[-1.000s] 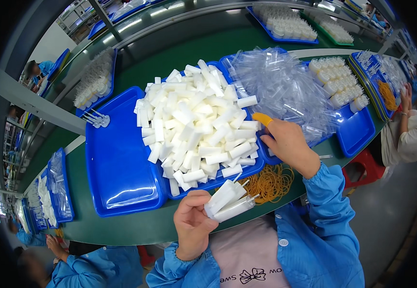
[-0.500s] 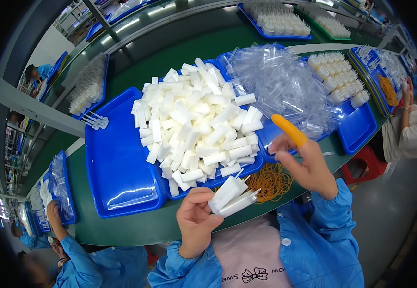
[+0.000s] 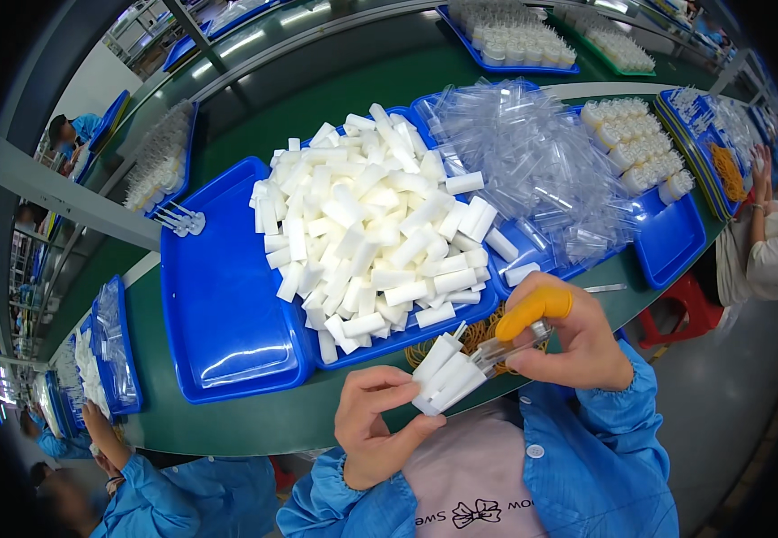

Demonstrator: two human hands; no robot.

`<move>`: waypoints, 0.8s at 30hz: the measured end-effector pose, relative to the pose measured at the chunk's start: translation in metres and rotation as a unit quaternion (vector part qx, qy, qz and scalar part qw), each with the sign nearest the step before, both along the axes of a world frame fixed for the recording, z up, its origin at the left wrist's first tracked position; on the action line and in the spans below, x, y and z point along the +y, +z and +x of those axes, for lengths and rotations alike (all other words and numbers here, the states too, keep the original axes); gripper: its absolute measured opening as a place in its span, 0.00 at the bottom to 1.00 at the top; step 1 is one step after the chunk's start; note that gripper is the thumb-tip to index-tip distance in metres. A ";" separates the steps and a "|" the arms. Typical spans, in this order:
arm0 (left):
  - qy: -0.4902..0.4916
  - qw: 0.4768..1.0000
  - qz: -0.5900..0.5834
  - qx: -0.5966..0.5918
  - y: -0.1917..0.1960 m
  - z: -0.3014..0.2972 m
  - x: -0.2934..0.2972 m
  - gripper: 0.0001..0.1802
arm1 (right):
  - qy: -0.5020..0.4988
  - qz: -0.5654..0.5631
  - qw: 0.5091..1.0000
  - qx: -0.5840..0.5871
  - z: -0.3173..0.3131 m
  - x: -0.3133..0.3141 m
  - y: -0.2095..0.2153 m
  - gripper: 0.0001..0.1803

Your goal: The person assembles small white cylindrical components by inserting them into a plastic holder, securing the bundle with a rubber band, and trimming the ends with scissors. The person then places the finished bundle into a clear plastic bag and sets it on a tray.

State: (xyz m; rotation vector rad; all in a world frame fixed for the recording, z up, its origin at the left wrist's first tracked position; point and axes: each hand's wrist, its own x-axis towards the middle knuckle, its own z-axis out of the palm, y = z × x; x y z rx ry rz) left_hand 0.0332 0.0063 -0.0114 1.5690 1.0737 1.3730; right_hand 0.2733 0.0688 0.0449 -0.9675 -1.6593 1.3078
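Low in front of me, my left hand [image 3: 376, 420] pinches white foam blocks [image 3: 447, 372] with thin sticks showing at their upper end. My right hand [image 3: 570, 334], an orange finger cot [image 3: 537, 309] on one finger, grips a slim clear plastic piece [image 3: 497, 351] with a shiny end. That piece meets the upper right side of the foam blocks; its exact shape is partly hidden by my fingers. Behind my hands, a big heap of white foam blocks [image 3: 362, 233] fills a blue tray. Partly covered by my hands lie brown rubber bands [image 3: 474, 336].
Clear plastic tubes [image 3: 532, 161] are heaped in a tray right of the foam. Beyond stand rows of white-capped pieces [image 3: 631, 143]. A blue tray [image 3: 228, 296] lies left. A co-worker's hand [image 3: 102, 435] is at lower left; another person's hands [image 3: 759, 175] are far right.
My right hand has come down from above the trays and closed on the clear piece at the foam blocks. Two white blocks now show near where it was.
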 end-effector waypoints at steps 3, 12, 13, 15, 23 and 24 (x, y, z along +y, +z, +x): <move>-0.002 1.000 0.009 0.025 0.003 0.000 -0.001 0.24 | 0.022 -0.013 1.000 -0.007 0.000 -0.001 0.002 0.14; 0.000 0.998 0.026 0.056 0.012 0.003 -0.001 0.24 | -0.017 -0.025 0.999 0.015 -0.003 -0.006 0.003 0.14; -0.004 1.000 -0.002 0.011 0.010 0.004 0.000 0.23 | -0.019 -0.027 0.999 0.014 -0.002 -0.008 0.004 0.14; -0.025 0.996 -0.049 -0.068 0.010 0.004 0.001 0.23 | -0.014 0.085 0.995 -0.050 -0.001 -0.010 0.004 0.15; -0.172 0.980 -0.102 0.018 0.022 0.004 0.005 0.35 | 0.000 0.147 0.989 -0.030 0.004 -0.019 0.007 0.18; -0.169 0.981 -0.087 0.042 0.028 0.007 0.006 0.32 | -0.007 0.154 0.988 -0.027 0.004 -0.019 0.006 0.20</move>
